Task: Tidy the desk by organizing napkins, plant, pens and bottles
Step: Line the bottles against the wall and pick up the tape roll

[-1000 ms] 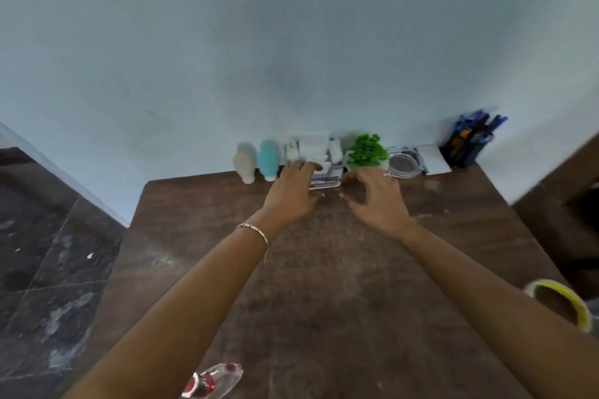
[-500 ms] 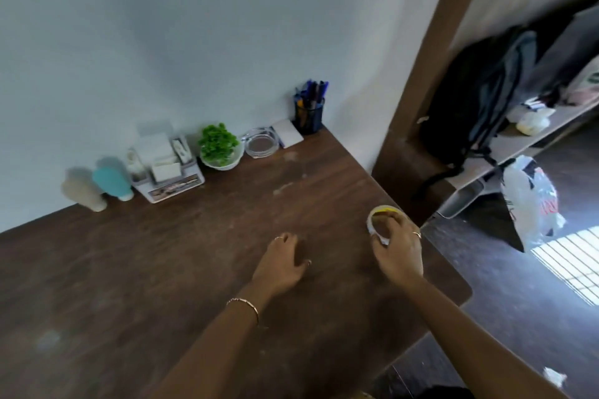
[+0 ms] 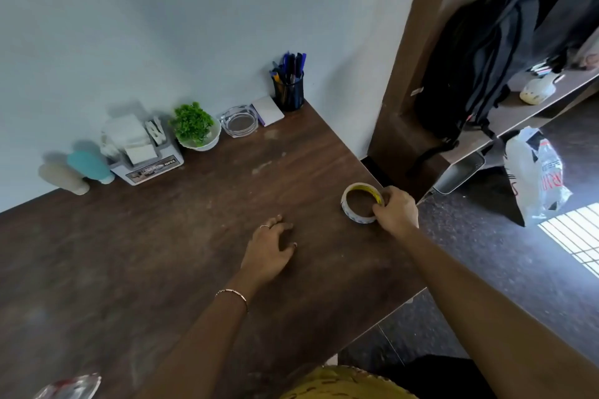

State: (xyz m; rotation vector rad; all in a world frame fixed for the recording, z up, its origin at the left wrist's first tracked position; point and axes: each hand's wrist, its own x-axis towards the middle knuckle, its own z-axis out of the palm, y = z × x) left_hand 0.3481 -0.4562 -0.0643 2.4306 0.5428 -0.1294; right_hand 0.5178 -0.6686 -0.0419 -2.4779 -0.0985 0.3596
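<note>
Fingers of right hand point(image 3: 396, 211) pinch tape roll point(image 3: 360, 207) rim.

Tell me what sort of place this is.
Probably a home study or bedroom corner: a wooden desk against a wall, a pen holder and small potted plant lined up, a backpack hanging beside a shelf.

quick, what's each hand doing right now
Left hand: open, holding nothing, fingers resting on the desk.
Right hand: closed on the rim of the tape roll, which sits on the desk.
</note>
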